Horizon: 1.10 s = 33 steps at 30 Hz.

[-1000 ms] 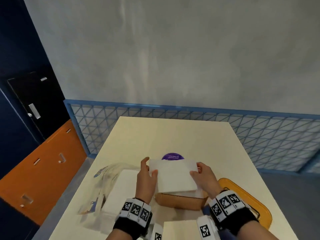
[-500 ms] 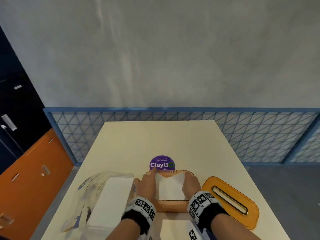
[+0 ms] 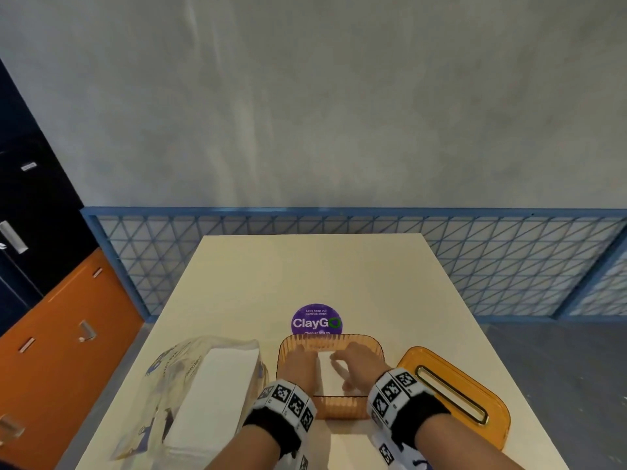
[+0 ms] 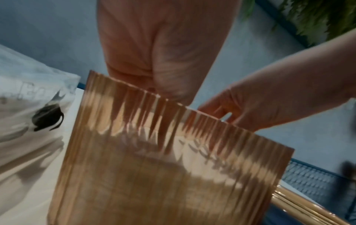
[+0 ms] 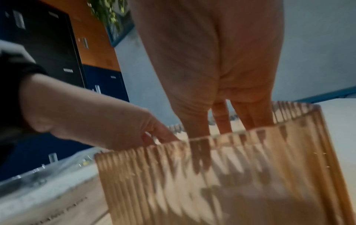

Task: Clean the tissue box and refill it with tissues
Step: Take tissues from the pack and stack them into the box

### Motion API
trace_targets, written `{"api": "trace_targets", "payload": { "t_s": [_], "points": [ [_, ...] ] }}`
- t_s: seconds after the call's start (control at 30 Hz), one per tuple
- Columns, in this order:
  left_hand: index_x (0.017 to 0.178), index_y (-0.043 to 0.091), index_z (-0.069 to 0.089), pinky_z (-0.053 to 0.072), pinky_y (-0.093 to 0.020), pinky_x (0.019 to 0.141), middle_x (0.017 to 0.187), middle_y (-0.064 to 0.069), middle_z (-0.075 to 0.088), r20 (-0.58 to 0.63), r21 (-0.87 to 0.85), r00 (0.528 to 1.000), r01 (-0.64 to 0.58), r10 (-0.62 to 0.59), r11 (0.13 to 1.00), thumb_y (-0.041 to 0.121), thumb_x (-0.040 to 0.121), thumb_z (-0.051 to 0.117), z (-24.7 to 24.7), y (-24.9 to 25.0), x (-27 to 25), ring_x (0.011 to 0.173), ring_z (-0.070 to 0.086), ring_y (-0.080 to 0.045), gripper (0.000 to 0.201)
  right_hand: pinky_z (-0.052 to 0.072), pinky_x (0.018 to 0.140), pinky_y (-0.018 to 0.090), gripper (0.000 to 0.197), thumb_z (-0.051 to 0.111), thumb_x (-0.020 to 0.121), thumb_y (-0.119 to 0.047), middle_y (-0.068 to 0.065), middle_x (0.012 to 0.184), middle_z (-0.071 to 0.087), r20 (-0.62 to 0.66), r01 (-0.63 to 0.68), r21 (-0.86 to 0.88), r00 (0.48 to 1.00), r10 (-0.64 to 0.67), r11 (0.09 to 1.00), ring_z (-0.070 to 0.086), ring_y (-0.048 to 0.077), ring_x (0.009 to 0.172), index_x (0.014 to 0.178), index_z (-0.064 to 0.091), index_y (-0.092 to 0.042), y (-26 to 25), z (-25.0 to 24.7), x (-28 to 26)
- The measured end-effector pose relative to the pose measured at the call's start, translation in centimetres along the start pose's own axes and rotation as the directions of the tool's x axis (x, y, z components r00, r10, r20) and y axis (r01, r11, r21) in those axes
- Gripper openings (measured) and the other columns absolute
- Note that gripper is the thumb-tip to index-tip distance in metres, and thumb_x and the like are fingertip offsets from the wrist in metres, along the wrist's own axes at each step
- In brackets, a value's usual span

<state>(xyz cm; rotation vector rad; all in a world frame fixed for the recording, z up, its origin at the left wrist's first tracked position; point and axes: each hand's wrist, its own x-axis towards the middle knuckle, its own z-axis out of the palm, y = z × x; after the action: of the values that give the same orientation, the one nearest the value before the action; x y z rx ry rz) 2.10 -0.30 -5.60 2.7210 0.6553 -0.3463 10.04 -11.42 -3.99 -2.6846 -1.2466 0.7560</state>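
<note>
Hands: both are down inside the amber ribbed tissue box [image 3: 330, 407], the left hand [image 3: 300, 366] along its left wall, the right hand [image 3: 356, 364] toward the right, fingers spread loosely over the white tissue stack [image 3: 327, 371] lying in the box.
Grip: the right-hand fingers look relaxed and pressing rather than pinching; the left fingers are hidden below the rim, so their hold cannot be told.
Change: a second ago the stack was held up above the rim between both hands; now it sits low in the box with the hands on top, so this batch has gone in.
Meaning: refilling is well under way; judged from here, what remains is settling the stack flat, perhaps adding more, and closing the box.
Lid: the amber slotted lid [image 3: 454, 396] lies on the table [image 3: 315, 266] just right of the box, off and untouched.
Supply: the clear plastic tissue pack [image 3: 210, 391] lies just left of the box, with white tissues left inside.
Beyond: a purple ClayGo sticker [image 3: 316, 318] sits on the table behind the box's far wall.
</note>
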Motion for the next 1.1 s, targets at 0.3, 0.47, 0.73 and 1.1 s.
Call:
{"api": "trace_targets", "payload": {
  "t_s": [0.3, 0.47, 0.73, 1.1],
  "points": [
    [0.135, 0.007, 0.047, 0.041, -0.032, 0.107, 0.14, -0.012, 0.042, 0.175, 0.049, 0.982, 0.06, -0.068, 0.997, 0.017, 0.091, 0.059, 0.0, -0.3, 1.6, 0.128, 0.046, -0.025, 0.046, 0.042, 0.098, 0.04, 0.039, 0.052, 0.094, -0.01, 0.02, 0.13, 0.048, 0.135, 0.006, -0.189, 0.991, 0.02, 0.982, 0.049, 0.035, 0.118, 0.132, 0.044, -0.005, 0.3, 0.9, 1.2],
    [0.134, 0.009, 0.047, 0.041, -0.032, 0.106, 0.138, -0.012, 0.04, 0.193, 0.046, 0.98, 0.045, -0.053, 0.998, 0.017, 0.089, 0.061, -0.2, 0.0, 1.2, 0.126, 0.047, -0.027, 0.047, 0.044, 0.095, 0.038, 0.038, 0.05, 0.095, -0.013, 0.017, 0.129, 0.048, 0.106, 0.011, -0.191, 0.994, 0.01, 0.981, 0.051, 0.032, 0.117, 0.133, 0.044, -0.01, 0.9, 1.3, 1.2],
    [0.125, 0.02, 0.055, 0.047, -0.031, 0.092, 0.125, 0.001, 0.059, -0.242, -0.25, 0.97, -0.029, -0.034, 0.968, 0.021, 0.095, 0.046, -1.1, -1.1, -1.1, 0.113, 0.058, -0.018, 0.031, 0.042, 0.097, 0.034, 0.035, 0.048, 0.094, -0.021, 0.006, 0.126, 0.055, -0.17, 0.045, -0.08, 0.984, -0.058, 0.996, 0.051, 0.024, 0.119, 0.129, 0.055, -0.022, 1.3, -1.3, -0.1],
    [0.126, 0.015, 0.045, 0.043, -0.039, 0.096, 0.133, -0.007, 0.041, -0.17, -0.098, 0.848, 0.492, -0.502, 0.865, 0.058, 0.088, 0.044, 0.7, -10.7, -4.3, 0.126, 0.039, -0.026, 0.058, 0.04, 0.097, 0.023, 0.048, 0.033, 0.101, -0.014, 0.011, 0.141, 0.048, -0.167, -0.129, 0.349, 0.966, 0.198, 0.928, 0.053, 0.024, 0.121, 0.147, 0.028, -0.026, 5.3, -0.5, -1.4]
  ]
}}
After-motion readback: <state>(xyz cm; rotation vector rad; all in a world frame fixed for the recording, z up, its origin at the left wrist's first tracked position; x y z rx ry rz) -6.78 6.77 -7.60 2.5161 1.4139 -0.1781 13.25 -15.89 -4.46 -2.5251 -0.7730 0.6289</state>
